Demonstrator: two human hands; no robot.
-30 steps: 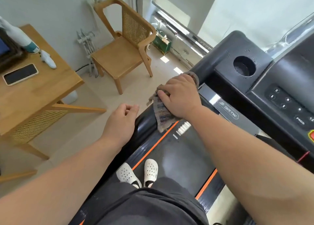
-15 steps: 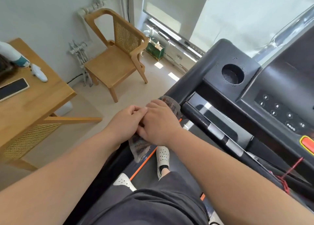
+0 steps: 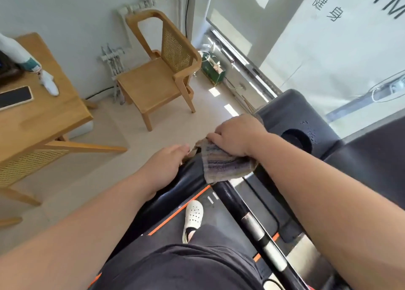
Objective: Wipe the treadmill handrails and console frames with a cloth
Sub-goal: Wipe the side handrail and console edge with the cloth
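Note:
My right hand (image 3: 237, 135) grips a striped grey-brown cloth (image 3: 223, 165) wrapped over the black left handrail (image 3: 188, 180) of the treadmill, close to where the rail meets the console frame (image 3: 291, 112). The cloth hangs down on the inner side of the rail. My left hand (image 3: 166, 162) holds the same rail just behind the cloth, fingers curled over its outer side and fingertips touching the cloth's edge. A round cup holder (image 3: 295, 139) sits in the console right beyond my right wrist.
A crossbar with silver grip sensors (image 3: 254, 224) runs below my right arm over the belt (image 3: 221, 219). My white shoe (image 3: 192, 217) stands on the belt. A wooden chair (image 3: 162, 70) and a wooden table (image 3: 32, 119) with a phone (image 3: 13, 98) stand to the left.
My right hand has slid the cloth forward along the rail toward the console, away from my left hand. The left hand stays on the rail. The view tilted upward.

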